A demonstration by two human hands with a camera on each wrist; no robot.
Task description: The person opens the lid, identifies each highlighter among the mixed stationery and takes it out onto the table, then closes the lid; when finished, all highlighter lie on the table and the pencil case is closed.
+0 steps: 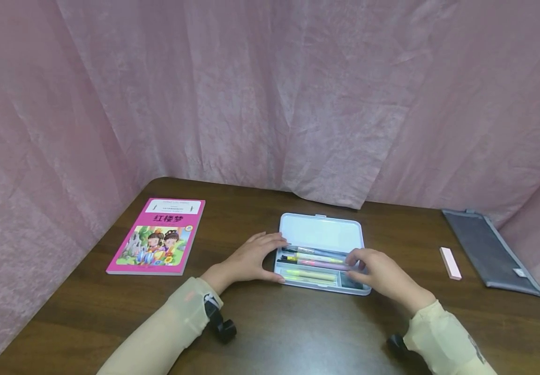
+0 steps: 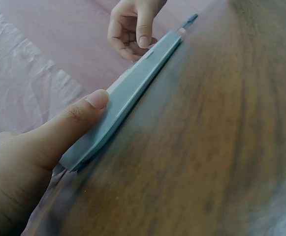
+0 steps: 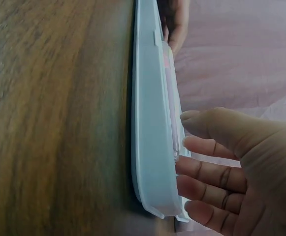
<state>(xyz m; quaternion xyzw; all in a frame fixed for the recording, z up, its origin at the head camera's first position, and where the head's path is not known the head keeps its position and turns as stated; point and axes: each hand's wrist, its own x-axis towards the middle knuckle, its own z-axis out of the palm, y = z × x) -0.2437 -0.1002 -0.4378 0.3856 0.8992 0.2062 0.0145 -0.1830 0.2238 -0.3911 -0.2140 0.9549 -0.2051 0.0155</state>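
Observation:
An opened pencil case (image 1: 320, 232) with a pale blue-grey tray and white lid lies on the table, its lid folded back. Several pens and highlighters (image 1: 317, 264) are in the tray. My left hand (image 1: 251, 260) grips the left end, its thumb against the front wall in the left wrist view and its other fingers reaching to the hinge side. Over the right end is my right hand (image 1: 382, 273), fingers loosely bent and thumb apart from them. In the right wrist view, its fingers (image 3: 206, 214) are beside the case's end, pinching nothing visible.
A pink-covered book (image 1: 157, 237) lies at the left of the brown table (image 1: 270, 333). To the right are a small pink-and-white stick-shaped box (image 1: 450, 263) and a grey mesh pouch (image 1: 492, 252). A pink curtain (image 1: 270, 104) hangs behind the table.

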